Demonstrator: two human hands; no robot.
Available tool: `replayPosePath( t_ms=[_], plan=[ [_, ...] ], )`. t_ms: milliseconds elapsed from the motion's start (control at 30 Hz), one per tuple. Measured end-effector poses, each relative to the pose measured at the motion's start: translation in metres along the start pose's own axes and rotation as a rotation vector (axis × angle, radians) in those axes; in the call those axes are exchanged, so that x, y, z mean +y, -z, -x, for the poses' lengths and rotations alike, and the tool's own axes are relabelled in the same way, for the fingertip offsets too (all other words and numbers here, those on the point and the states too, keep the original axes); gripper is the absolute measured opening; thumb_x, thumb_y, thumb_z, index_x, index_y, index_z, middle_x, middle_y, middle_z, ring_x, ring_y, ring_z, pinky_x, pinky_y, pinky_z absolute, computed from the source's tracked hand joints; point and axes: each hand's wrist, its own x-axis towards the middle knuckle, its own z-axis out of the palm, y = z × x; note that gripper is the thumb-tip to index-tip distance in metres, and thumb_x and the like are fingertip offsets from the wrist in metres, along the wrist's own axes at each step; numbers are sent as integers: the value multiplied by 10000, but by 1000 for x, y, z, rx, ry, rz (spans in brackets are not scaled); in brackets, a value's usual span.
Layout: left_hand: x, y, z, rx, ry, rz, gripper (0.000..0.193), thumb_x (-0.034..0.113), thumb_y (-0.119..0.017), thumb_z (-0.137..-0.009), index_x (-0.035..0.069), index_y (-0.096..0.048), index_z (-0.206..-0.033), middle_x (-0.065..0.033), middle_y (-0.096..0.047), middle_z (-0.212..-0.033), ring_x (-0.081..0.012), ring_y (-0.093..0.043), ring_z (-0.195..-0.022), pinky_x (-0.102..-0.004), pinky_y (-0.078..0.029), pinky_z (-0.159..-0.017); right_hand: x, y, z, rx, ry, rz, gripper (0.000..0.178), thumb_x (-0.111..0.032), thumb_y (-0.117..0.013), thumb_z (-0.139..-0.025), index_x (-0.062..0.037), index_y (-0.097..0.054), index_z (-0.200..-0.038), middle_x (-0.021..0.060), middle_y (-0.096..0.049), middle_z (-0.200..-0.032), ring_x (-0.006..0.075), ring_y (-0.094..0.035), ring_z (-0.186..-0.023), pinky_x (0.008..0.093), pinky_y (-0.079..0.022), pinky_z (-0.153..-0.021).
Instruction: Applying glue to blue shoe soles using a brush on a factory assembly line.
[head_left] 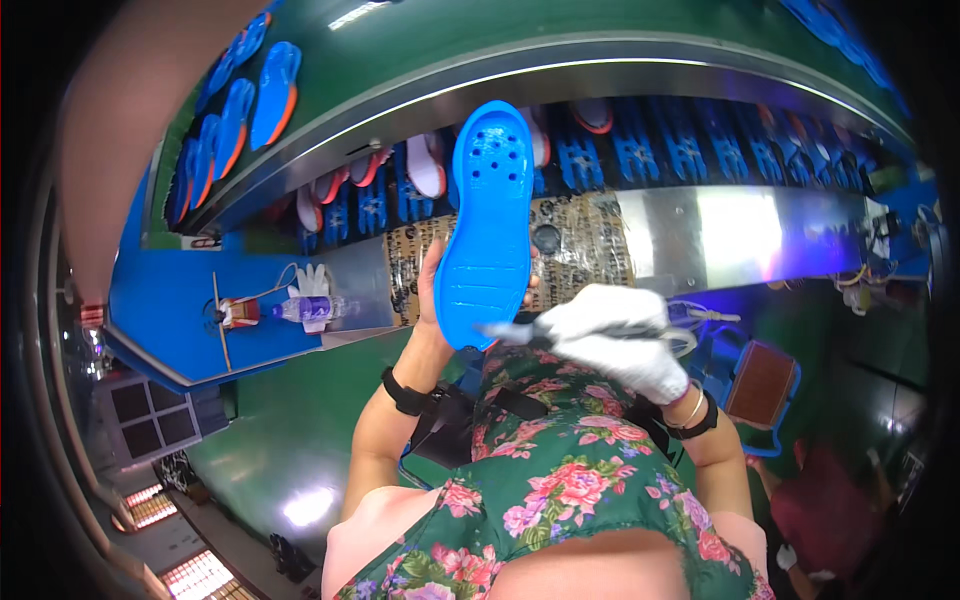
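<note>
A glossy blue shoe sole stands lengthwise in front of me, with several holes at its far end and thin lines across its near half. My bare left hand is closed round it from beneath, thumb at the left edge and fingertips at the right. My right hand, in a white glove, is closed on a slim dark brush-like tool. The tool's pale tip lies over the sole's near end; motion blurs it, and I cannot tell whether it touches.
Beyond the sole runs a metal-edged rack of blue and white soles. More blue soles lie on the green surface above. At left, a blue table bears a bottle. A brown-seated stool and another person are at right.
</note>
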Motion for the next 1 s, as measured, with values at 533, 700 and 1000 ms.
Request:
replayPosePath(
  t_ms=[533, 700, 1000],
  plan=[
    [216, -56, -73, -2, -582, 264, 994, 659, -451, -993, 67, 26, -1632, -279, -127, -1649, -521, -268, -1473, -581, -342, -1201, 85, 0, 10, 351, -388, -99, 169, -4, -761, -872, 13, -778, -1040, 64, -765, -976, 119, -698, -850, 259, -560, -775],
    [214, -42, -57, 248, -850, -161, 722, 330, -531, -1014, -62, -223, -1536, -360, -279, -1539, -479, -385, -1429, -528, -426, -1162, 88, 7, 17, 390, -516, -128, 187, -21, -770, -874, 3, -779, -1059, 52, -761, -953, 111, -690, -840, 250, -553, -763],
    [234, -46, -58, 334, -707, -446, 273, 199, -586, -934, 11, -569, -1132, -223, -611, -1199, -367, -601, -1152, -443, -520, -938, 101, 15, 30, 431, -478, -139, 195, -57, -767, -880, 5, -777, -1064, 44, -766, -915, 86, -665, -760, 233, -532, -683]
  ],
)
